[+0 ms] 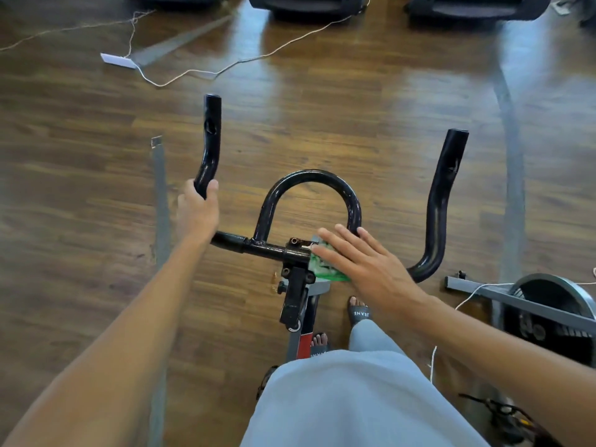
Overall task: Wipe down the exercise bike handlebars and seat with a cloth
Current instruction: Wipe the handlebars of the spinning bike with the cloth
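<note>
The black handlebars (309,177) of an exercise bike fill the middle of the view, with a centre loop and two upturned ends. My left hand (197,209) grips the bend of the left bar end. My right hand (361,262) lies flat with straight fingers on a green and white cloth (317,269), pressing it onto the crossbar just right of the centre clamp (296,251). Most of the cloth is hidden under my palm. The seat is out of view.
The bike's stem (295,301) runs down toward my legs and sandalled feet. A grey flywheel and frame (548,304) stand at the right. String and a white tag (117,60) lie on the wooden floor ahead. Dark machine bases (306,6) line the far edge.
</note>
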### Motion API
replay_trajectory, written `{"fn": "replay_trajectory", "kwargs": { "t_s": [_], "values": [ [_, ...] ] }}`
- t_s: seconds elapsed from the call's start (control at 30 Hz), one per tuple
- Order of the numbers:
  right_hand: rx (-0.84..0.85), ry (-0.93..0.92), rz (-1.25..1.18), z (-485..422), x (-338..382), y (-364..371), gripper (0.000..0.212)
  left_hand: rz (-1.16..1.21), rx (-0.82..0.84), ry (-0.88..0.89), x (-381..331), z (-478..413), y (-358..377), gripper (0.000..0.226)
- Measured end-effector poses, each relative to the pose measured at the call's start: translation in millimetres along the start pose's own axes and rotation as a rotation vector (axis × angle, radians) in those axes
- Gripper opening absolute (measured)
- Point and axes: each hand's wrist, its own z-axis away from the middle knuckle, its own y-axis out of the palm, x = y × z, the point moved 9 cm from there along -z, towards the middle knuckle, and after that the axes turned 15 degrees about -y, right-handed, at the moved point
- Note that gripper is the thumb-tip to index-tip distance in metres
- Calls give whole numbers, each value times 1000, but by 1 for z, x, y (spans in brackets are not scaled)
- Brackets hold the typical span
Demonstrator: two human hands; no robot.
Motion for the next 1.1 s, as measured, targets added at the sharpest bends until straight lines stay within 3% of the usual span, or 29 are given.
{"fn": "replay_trajectory", "kwargs": {
  "t_s": [0.1, 0.2, 0.27, 0.4, 0.53, 0.63, 0.73, 0.9, 1.1],
  "values": [
    [74, -61, 76, 17, -2, -2, 84, -10, -10, -14, 5, -1, 4, 45],
    [47, -44, 66, -4, 5, -4, 62, -3, -36, -46, 4, 0, 4, 42],
    [41, -71, 45, -4, 5, -5, 62, -4, -63, -62, 4, 1, 4, 42],
    [42, -133, -76, 23, -4, -6, 78, 0, -115, -38, 5, 3, 6, 43],
    [-76, -62, -272, -11, -3, -37, 72, -11, -175, -41, 5, 4, 4, 44],
    [-50, -22, -346, -53, 10, -31, 61, -21, -184, -39, 4, 5, 5, 43],
    [60, -23, -272, -70, 28, 2, 46, 0, -181, -32, 6, 4, 5, 42],
    [23, -25, -208, -42, 12, 6, 44, 28, -193, -24, 8, 2, 6, 42],
    [29, 30, -242, -75, 23, 16, 46, 22, -193, -34, 8, 3, 6, 42]
  ]
}}
